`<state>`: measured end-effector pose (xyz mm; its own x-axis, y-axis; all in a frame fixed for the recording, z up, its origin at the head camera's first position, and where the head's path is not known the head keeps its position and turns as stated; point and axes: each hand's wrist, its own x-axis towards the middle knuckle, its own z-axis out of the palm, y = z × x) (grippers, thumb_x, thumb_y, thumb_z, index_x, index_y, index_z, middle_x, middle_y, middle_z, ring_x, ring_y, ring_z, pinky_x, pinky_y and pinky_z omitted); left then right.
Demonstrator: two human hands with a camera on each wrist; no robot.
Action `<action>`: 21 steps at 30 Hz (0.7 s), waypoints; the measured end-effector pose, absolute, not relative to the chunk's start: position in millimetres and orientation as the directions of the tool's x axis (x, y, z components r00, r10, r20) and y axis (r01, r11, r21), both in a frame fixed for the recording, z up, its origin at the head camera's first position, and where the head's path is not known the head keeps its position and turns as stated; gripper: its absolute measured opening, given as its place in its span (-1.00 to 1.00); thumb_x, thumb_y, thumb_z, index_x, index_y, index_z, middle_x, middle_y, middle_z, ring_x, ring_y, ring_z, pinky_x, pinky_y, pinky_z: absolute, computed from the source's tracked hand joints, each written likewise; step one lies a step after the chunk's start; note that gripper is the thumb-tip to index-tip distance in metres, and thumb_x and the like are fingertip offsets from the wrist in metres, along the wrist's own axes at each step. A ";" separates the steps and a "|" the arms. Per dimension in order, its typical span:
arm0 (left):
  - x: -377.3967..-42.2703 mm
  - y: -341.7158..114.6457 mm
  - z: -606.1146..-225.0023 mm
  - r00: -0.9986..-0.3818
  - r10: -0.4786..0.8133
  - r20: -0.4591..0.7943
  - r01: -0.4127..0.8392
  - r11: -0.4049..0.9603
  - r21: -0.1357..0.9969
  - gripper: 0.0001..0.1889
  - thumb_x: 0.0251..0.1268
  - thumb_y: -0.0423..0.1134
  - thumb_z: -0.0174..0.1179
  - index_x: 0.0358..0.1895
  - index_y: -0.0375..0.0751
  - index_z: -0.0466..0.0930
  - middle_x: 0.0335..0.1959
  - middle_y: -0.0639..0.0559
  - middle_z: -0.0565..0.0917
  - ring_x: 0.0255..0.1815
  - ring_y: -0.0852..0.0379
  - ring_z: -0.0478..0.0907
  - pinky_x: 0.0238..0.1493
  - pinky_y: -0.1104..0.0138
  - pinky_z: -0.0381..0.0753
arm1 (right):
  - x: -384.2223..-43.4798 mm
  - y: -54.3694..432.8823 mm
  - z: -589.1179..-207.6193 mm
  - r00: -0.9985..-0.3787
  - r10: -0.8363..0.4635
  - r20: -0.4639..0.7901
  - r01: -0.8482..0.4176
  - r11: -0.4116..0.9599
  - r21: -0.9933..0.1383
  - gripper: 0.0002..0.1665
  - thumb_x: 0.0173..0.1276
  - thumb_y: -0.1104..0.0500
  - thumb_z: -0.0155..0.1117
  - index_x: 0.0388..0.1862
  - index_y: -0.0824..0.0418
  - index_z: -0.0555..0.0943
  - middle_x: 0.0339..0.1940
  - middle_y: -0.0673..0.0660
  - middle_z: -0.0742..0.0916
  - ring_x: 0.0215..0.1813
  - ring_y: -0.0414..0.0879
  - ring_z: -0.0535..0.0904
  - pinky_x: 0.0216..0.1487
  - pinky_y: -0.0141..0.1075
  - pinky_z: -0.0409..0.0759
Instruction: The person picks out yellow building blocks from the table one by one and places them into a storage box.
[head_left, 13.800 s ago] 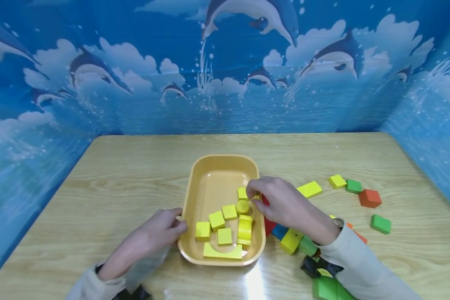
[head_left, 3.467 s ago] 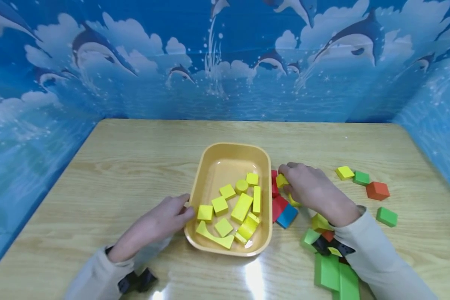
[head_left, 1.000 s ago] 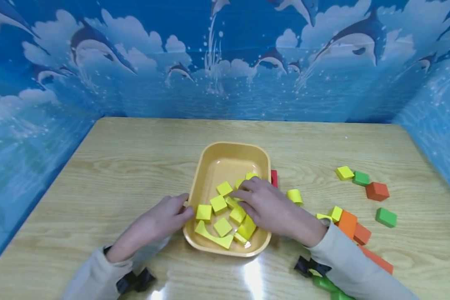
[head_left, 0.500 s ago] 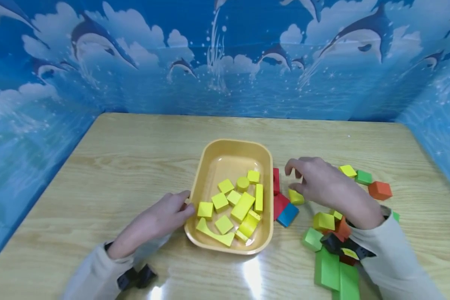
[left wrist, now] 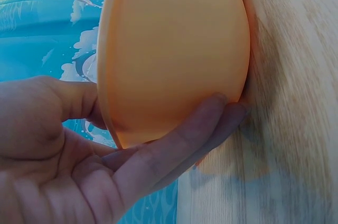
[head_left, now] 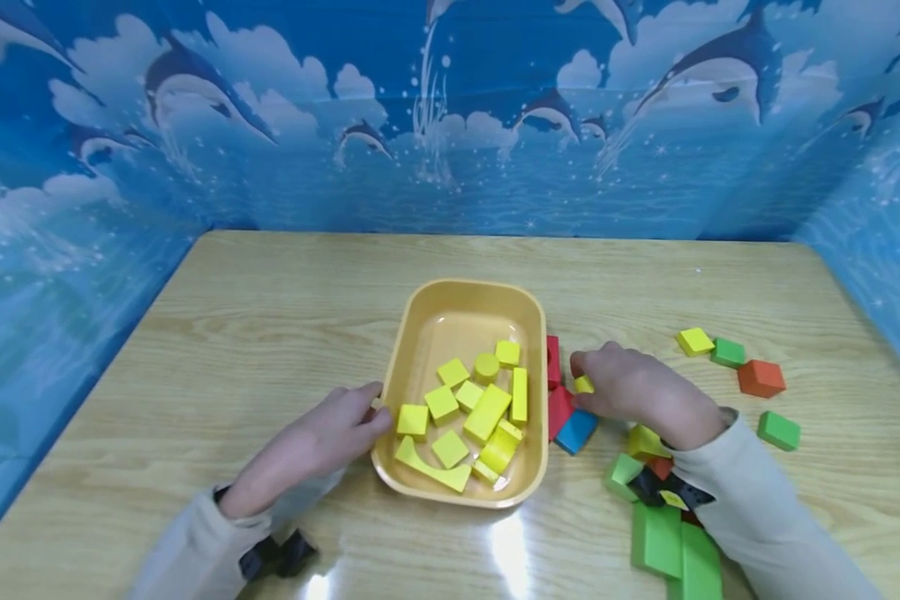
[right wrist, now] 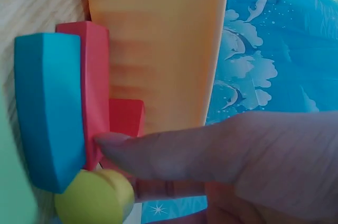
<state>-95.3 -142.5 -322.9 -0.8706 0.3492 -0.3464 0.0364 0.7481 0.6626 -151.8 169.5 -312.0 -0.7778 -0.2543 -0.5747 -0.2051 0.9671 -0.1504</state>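
My left hand grips the left rim of a tan plastic tray, thumb over the rim and fingers along the outer wall, as the left wrist view shows. Inside the tray lie several yellow blocks, among them cubes, a cylinder and an arch. To the right of the tray, my right hand pinches a yellow cylinder low on the table, partly hidden by the fingers. Right beside it are red blocks and a blue block, close against the tray's right wall.
Green blocks, a yellow block and some red pieces lie under and around my right forearm. Farther right sit a small yellow block, green blocks and a red-orange block. A dolphin-print curtain encloses the table.
My right hand left a small yellow block in the tray, moved back right and has closed down onto the yellow cylinder. My left hand stays on the tray rim.
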 end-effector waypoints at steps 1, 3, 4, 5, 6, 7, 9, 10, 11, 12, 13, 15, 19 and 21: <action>-95.4 -142.5 -323.1 -0.871 0.352 -0.344 0.039 0.746 0.665 -0.54 0.34 -0.24 -0.07 0.23 -0.44 0.40 -0.64 0.03 0.45 -0.65 0.18 0.31 -0.63 0.35 0.32 | -152.4 169.4 -313.2 -0.777 -0.257 -0.575 -0.208 0.966 -0.152 -0.55 0.31 0.03 0.30 0.08 0.24 0.51 -0.17 0.19 0.60 -0.21 0.03 0.48 -0.26 -0.16 0.55; -95.6 -142.3 -323.2 -0.870 0.351 -0.345 0.038 0.747 0.664 -0.54 0.34 -0.24 -0.07 0.23 -0.44 0.40 -0.65 0.04 0.46 -0.65 0.18 0.31 -0.63 0.35 0.31 | -153.2 169.1 -314.7 -0.777 -0.263 -0.572 -0.213 0.965 -0.155 -0.59 0.32 0.09 0.28 0.08 0.24 0.52 -0.14 0.19 0.61 -0.21 0.02 0.48 -0.28 -0.18 0.54; -95.7 -142.4 -323.3 -0.870 0.352 -0.344 0.039 0.746 0.665 -0.53 0.34 -0.24 -0.07 0.23 -0.44 0.40 -0.65 0.04 0.45 -0.65 0.18 0.30 -0.63 0.35 0.31 | -153.3 168.7 -315.0 -0.777 -0.265 -0.571 -0.215 0.964 -0.156 -0.60 0.32 0.11 0.28 0.08 0.23 0.52 -0.14 0.19 0.61 -0.22 0.01 0.48 -0.30 -0.20 0.54; -95.9 -142.4 -323.3 -0.871 0.350 -0.344 0.039 0.748 0.662 -0.52 0.34 -0.24 -0.07 0.24 -0.44 0.39 -0.65 0.04 0.45 -0.65 0.18 0.30 -0.63 0.36 0.31 | -153.4 168.4 -315.0 -0.776 -0.269 -0.570 -0.219 0.963 -0.156 -0.61 0.31 0.14 0.29 0.09 0.23 0.52 -0.14 0.19 0.62 -0.22 0.01 0.48 -0.31 -0.21 0.54; -96.0 -142.4 -323.4 -0.872 0.348 -0.345 0.037 0.749 0.661 -0.52 0.34 -0.24 -0.07 0.25 -0.45 0.38 -0.66 0.04 0.44 -0.66 0.18 0.29 -0.64 0.36 0.30 | -153.4 168.2 -314.5 -0.776 -0.272 -0.569 -0.221 0.962 -0.158 -0.61 0.29 0.16 0.30 0.08 0.22 0.53 -0.15 0.18 0.62 -0.23 0.00 0.48 -0.33 -0.23 0.54; -95.9 -142.6 -323.4 -0.871 0.348 -0.348 0.034 0.748 0.663 -0.50 0.34 -0.23 -0.07 0.27 -0.45 0.37 -0.66 0.04 0.45 -0.66 0.18 0.29 -0.64 0.36 0.30 | -153.4 168.4 -313.9 -0.777 -0.283 -0.562 -0.235 0.959 -0.158 -0.60 0.27 0.16 0.32 0.08 0.20 0.54 -0.16 0.16 0.62 -0.24 0.00 0.48 -0.32 -0.23 0.53; -95.7 -142.8 -323.4 -0.866 0.346 -0.360 0.020 0.744 0.667 -0.48 0.35 -0.23 -0.07 0.31 -0.44 0.33 -0.65 0.03 0.45 -0.66 0.18 0.29 -0.65 0.35 0.30 | -153.4 169.8 -311.2 -0.787 -0.304 -0.537 -0.262 0.952 -0.156 -0.60 0.25 0.15 0.34 0.06 0.17 0.55 -0.18 0.13 0.63 -0.24 0.00 0.48 -0.30 -0.19 0.53; -95.6 -142.8 -323.4 -0.864 0.348 -0.365 0.016 0.742 0.670 -0.48 0.35 -0.23 -0.07 0.32 -0.44 0.32 -0.65 0.02 0.45 -0.66 0.17 0.30 -0.64 0.35 0.30 | -153.5 171.1 -309.0 -0.799 -0.313 -0.514 -0.272 0.950 -0.156 -0.60 0.25 0.13 0.35 0.05 0.16 0.55 -0.21 0.11 0.62 -0.24 0.00 0.47 -0.29 -0.17 0.51; -95.4 -142.9 -323.5 -0.862 0.350 -0.368 0.013 0.740 0.673 -0.47 0.36 -0.23 -0.07 0.33 -0.44 0.31 -0.64 0.02 0.46 -0.66 0.17 0.30 -0.65 0.35 0.31 | -153.6 172.7 -306.3 -0.813 -0.317 -0.488 -0.274 0.948 -0.159 -0.59 0.24 0.10 0.35 0.06 0.15 0.55 -0.25 0.10 0.62 -0.25 0.00 0.46 -0.31 -0.16 0.49; -95.2 -143.1 -323.7 -0.861 0.352 -0.367 0.013 0.737 0.676 -0.47 0.36 -0.23 -0.07 0.33 -0.43 0.31 -0.64 0.02 0.46 -0.66 0.17 0.30 -0.65 0.35 0.31 | -153.8 174.7 -303.4 -0.830 -0.324 -0.454 -0.275 0.946 -0.172 -0.58 0.24 0.08 0.35 0.06 0.15 0.55 -0.30 0.08 0.61 -0.29 0.00 0.46 -0.34 -0.17 0.48; -95.1 -143.1 -323.7 -0.861 0.354 -0.366 0.014 0.735 0.678 -0.47 0.36 -0.23 -0.06 0.34 -0.43 0.30 -0.64 0.02 0.47 -0.66 0.17 0.31 -0.64 0.35 0.31 | -153.9 176.9 -300.5 -0.850 -0.331 -0.410 -0.276 0.942 -0.189 -0.57 0.25 0.07 0.33 0.08 0.16 0.55 -0.36 0.08 0.60 -0.34 -0.01 0.46 -0.37 -0.18 0.46; -95.0 -143.1 -323.8 -0.863 0.357 -0.358 0.021 0.733 0.679 -0.47 0.36 -0.23 -0.06 0.33 -0.43 0.31 -0.64 0.03 0.46 -0.66 0.17 0.31 -0.64 0.35 0.31 | -154.2 181.4 -295.6 -0.884 -0.350 -0.311 -0.280 0.927 -0.248 -0.55 0.25 0.07 0.30 0.09 0.19 0.54 -0.47 0.06 0.57 -0.46 -0.04 0.43 -0.47 -0.22 0.41; -95.5 -143.2 -324.1 -0.867 0.361 -0.343 0.036 0.733 0.680 -0.49 0.35 -0.23 -0.06 0.31 -0.44 0.34 -0.66 0.04 0.44 -0.66 0.18 0.30 -0.65 0.36 0.30 | -154.1 184.0 -292.5 -0.899 -0.429 -0.091 -0.374 0.859 -0.350 -0.57 0.23 0.15 0.27 0.08 0.25 0.56 -0.56 0.04 0.57 -0.55 -0.11 0.40 -0.50 -0.26 0.41; -95.8 -143.0 -324.4 -0.867 0.361 -0.344 0.037 0.735 0.677 -0.49 0.35 -0.23 -0.06 0.30 -0.44 0.35 -0.66 0.04 0.43 -0.66 0.18 0.29 -0.65 0.36 0.29 | -152.9 181.4 -294.0 -0.888 -0.460 -0.018 -0.419 0.825 -0.379 -0.59 0.24 0.18 0.27 0.08 0.24 0.57 -0.53 0.02 0.59 -0.50 -0.12 0.41 -0.45 -0.26 0.44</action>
<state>-95.8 -143.0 -324.4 -0.8670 0.3608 -0.3438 0.0374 0.7351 0.6769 -152.9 181.4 -294.0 -0.8878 -0.4598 -0.0180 -0.4195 0.8248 -0.3792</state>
